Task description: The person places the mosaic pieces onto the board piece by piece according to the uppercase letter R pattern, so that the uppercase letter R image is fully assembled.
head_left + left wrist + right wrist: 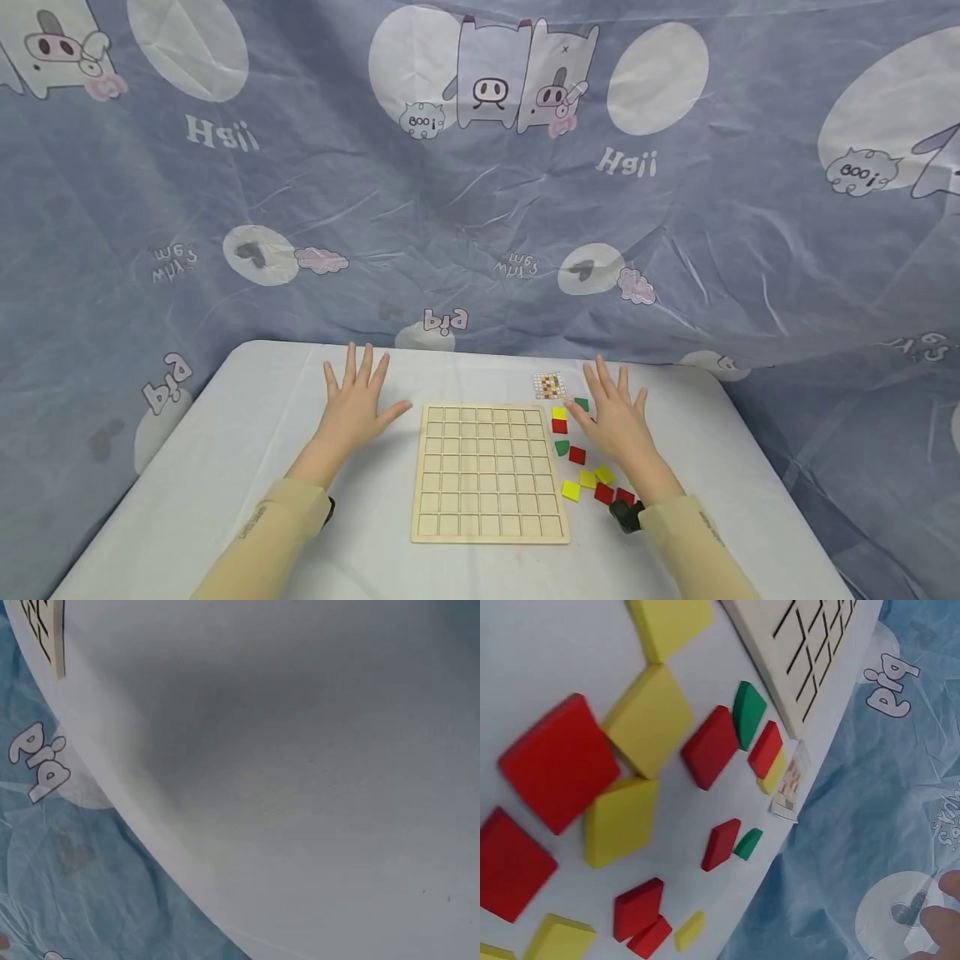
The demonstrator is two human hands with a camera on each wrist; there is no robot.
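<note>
A pale wooden grid board (pixel 481 473) lies on the table with bare cells. To its left, my left hand (pixel 349 414) is held with fingers spread, holding nothing. My right hand (pixel 619 423) is likewise spread out, over the scattered tiles right of the board. Red tiles (pixel 561 763), yellow tiles (pixel 649 720) and green quarter-round-looking pieces (pixel 562 448) lie loose there. A small printed card (pixel 550 386) with a coloured grid pattern lies beyond the board's far right corner. Some tiles are hidden under the right hand and forearm in the head view.
A white-covered table (pixel 247 433) carries everything. Behind and beside it hangs a blue-grey cloth (pixel 450 208) printed with cartoon pigs. A dark device (pixel 626 515) sits at the right wrist, close to the tiles.
</note>
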